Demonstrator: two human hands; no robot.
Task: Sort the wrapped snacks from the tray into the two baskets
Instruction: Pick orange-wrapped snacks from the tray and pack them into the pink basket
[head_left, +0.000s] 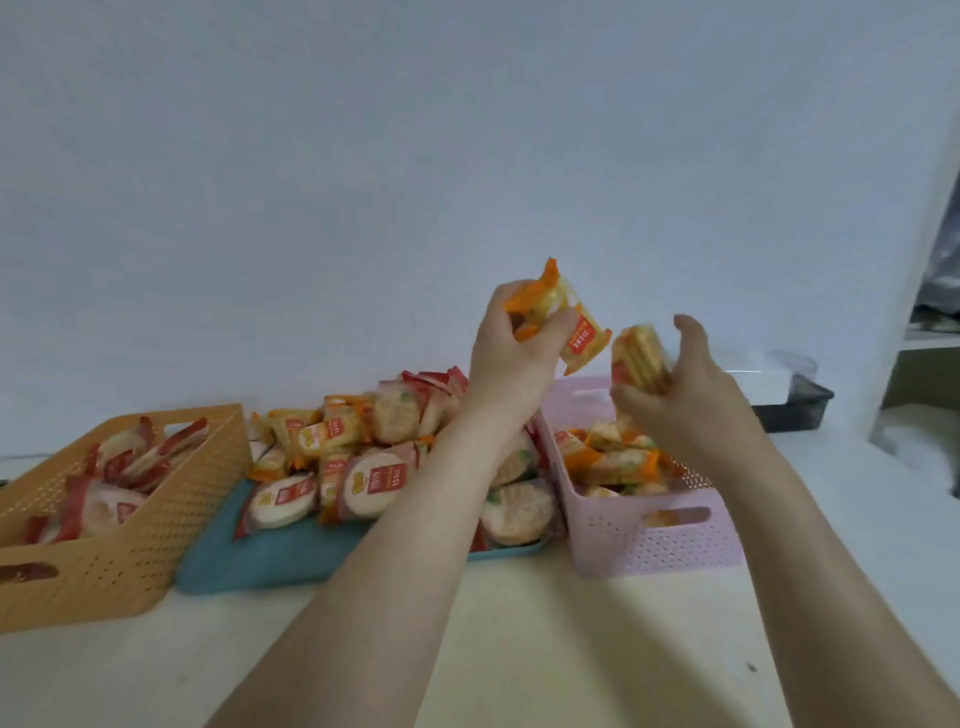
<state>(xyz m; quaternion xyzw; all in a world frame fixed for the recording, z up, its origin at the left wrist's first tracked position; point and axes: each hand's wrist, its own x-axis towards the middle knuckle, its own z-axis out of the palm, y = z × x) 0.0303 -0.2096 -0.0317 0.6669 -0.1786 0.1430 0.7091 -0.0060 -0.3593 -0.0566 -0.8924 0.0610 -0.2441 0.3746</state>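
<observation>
A teal tray (270, 558) in the middle holds a heap of wrapped snacks (343, 457), some with red wrappers and some with orange. The orange basket (171, 499) on the left contains red-wrapped snacks. Orange-wrapped snacks lie in the pink basket (660, 540) on the right. My left hand (511, 358) is raised above the tray's right end, closed on orange-wrapped snacks (566, 317). Over the pink basket, my right hand (685, 384) grips another orange-wrapped snack (639, 358).
Everything stands on a pale table (519, 649) against a white wall. A white and black box (789, 395) sits behind the pink basket. A shelf unit (930, 353) stands at the far right.
</observation>
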